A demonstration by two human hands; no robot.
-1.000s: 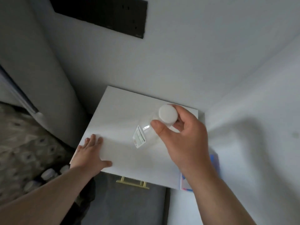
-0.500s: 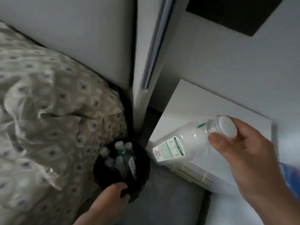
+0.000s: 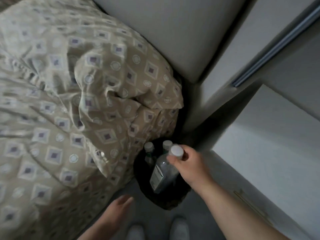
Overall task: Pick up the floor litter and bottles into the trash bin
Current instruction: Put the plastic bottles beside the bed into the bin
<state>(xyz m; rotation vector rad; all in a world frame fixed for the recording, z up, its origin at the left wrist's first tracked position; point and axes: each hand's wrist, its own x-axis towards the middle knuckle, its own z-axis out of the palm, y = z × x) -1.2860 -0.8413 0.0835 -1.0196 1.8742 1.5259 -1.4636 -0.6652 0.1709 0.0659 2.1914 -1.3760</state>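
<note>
A black trash bin stands on the floor between the bed and the nightstand. My right hand grips a clear plastic bottle by its white-capped neck, with the bottle's body down inside the bin. Two other white-capped bottles stand upright in the bin behind it. My left hand hovers just left of the bin's near rim, fingers apart, holding nothing.
A patterned beige duvet hangs over the bed edge and touches the bin's left side. A white nightstand with a gold handle stands at the right. My white shoes are on the grey floor below.
My right hand has carried the bottle from above the nightstand down into the bin. My left hand has let go of the bin's rim and drawn back.
</note>
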